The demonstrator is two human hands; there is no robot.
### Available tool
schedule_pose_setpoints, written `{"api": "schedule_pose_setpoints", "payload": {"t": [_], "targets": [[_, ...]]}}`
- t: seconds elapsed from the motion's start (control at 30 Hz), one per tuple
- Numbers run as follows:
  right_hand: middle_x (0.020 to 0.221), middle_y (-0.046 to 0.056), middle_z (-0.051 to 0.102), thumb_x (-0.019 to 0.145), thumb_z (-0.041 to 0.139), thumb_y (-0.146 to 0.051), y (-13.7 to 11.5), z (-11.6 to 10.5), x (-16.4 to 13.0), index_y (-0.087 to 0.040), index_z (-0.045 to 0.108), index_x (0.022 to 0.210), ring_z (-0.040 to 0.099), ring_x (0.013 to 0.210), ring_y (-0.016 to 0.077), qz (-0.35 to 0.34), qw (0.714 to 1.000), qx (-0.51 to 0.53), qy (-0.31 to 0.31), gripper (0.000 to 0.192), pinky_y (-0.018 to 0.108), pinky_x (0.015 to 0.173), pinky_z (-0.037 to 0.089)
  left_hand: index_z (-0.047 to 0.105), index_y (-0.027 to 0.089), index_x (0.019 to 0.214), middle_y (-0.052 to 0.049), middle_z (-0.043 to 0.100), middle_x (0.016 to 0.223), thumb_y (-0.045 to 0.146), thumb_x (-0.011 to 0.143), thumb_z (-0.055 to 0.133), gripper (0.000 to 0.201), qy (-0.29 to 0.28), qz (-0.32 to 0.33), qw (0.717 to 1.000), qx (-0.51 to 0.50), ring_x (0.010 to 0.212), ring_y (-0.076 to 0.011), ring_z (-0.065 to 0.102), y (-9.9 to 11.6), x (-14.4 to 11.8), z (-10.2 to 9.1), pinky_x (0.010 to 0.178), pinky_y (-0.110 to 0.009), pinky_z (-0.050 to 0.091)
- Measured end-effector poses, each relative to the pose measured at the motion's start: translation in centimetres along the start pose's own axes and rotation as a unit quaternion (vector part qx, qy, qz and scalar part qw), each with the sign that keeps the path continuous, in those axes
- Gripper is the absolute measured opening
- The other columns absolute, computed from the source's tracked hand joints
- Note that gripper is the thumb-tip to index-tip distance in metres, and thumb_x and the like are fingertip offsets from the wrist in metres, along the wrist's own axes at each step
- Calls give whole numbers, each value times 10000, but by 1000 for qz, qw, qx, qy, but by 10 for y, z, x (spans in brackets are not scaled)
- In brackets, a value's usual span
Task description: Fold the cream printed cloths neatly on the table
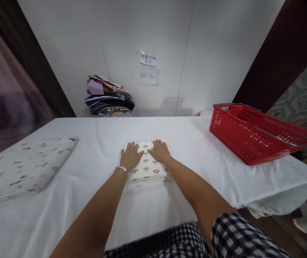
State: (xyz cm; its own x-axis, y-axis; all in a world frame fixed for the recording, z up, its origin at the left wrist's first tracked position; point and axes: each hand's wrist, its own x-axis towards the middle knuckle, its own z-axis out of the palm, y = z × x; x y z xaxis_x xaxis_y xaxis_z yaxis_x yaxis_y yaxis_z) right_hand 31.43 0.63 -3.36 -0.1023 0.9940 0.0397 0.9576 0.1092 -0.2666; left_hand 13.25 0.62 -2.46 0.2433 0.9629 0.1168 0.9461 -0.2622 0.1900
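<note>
A folded white cloth (146,165) printed with grey mushroom shapes and a few coloured ones lies in front of me on the white-covered table (94,200). On its left side my left hand (130,156) rests flat, fingers spread, with a bracelet at the wrist. My right hand (159,151) lies palm down on the cloth's upper right part, its fingers also apart. Neither hand grips anything; both press on or touch the top layer. Several folded layers show along the cloth's near edge.
Another folded white cloth (29,165) with dark leaf-like prints lies at the left. A red plastic basket (250,136) with metal handles stands at the right edge. Behind, a stack of folded fabrics (109,96) sits against the wall, near paper signs (149,76).
</note>
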Motion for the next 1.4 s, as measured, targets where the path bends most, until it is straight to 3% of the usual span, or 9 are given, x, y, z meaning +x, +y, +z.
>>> {"api": "schedule_pose_setpoints", "payload": {"t": [0.17, 0.33, 0.77, 1.0, 1.2, 1.3, 1.4], "targets": [[1543, 138, 156, 883, 290, -613, -5, -10, 3, -103, 242, 1459, 77, 1422, 271, 22, 999, 6, -39, 771, 454, 1125, 61, 326, 203, 1423, -77, 204, 1544, 527, 898, 263, 620, -8, -7, 1000, -5, 1425, -294, 118, -5, 1, 8, 1094, -582, 197], [1550, 119, 138, 890, 257, -615, -1, -10, 0, -122, 206, 1472, 50, 1428, 248, 8, 1000, -3, -10, 764, 429, 1130, 25, 310, 192, 1430, -73, 184, 1549, 536, 896, 243, 638, -13, -10, 1000, -1, 1427, -289, 105, -3, -1, 5, 1094, -582, 199], [1547, 122, 147, 887, 243, -612, 2, -3, -1, -104, 209, 1470, 74, 1423, 254, 8, 1000, -8, -10, 774, 433, 1130, 34, 340, 220, 1403, -65, 191, 1550, 509, 904, 245, 585, -7, -5, 1000, -23, 1428, -252, 110, -3, -9, -2, 1098, -546, 219], [1546, 125, 156, 889, 246, -607, 3, -2, -1, -103, 218, 1467, 86, 1420, 261, 5, 1000, -11, -4, 767, 431, 1128, 45, 341, 238, 1405, -74, 204, 1545, 479, 887, 339, 570, -29, -59, 995, -75, 1422, -278, 141, -4, -47, -13, 1059, -521, 311], [1533, 130, 199, 917, 305, -513, 1, -14, -10, -128, 304, 1429, 130, 1408, 257, -25, 1000, 4, -12, 641, 430, 1118, 103, 440, 194, 1342, -119, 381, 1461, 452, 882, 366, 532, 27, -138, 980, -141, 1313, -272, 393, -17, -90, -12, 1079, -436, 317], [1513, 102, 263, 915, 365, -453, 6, -20, -26, -181, 431, 1344, 176, 1392, 236, -55, 998, 14, -12, 512, 434, 1111, 135, 477, 152, 1306, -124, 502, 1367, 439, 882, 355, 526, 82, -162, 966, -184, 1268, -251, 449, -21, -111, -6, 1084, -385, 322], [1510, 89, 272, 907, 394, -455, 21, -19, -46, -195, 484, 1302, 176, 1395, 243, -38, 999, 31, -3, 482, 446, 1108, 163, 471, 133, 1309, -138, 522, 1344, 476, 872, 362, 566, 102, -186, 954, -210, 1233, -265, 483, -19, -126, -3, 1053, -384, 358]]}}
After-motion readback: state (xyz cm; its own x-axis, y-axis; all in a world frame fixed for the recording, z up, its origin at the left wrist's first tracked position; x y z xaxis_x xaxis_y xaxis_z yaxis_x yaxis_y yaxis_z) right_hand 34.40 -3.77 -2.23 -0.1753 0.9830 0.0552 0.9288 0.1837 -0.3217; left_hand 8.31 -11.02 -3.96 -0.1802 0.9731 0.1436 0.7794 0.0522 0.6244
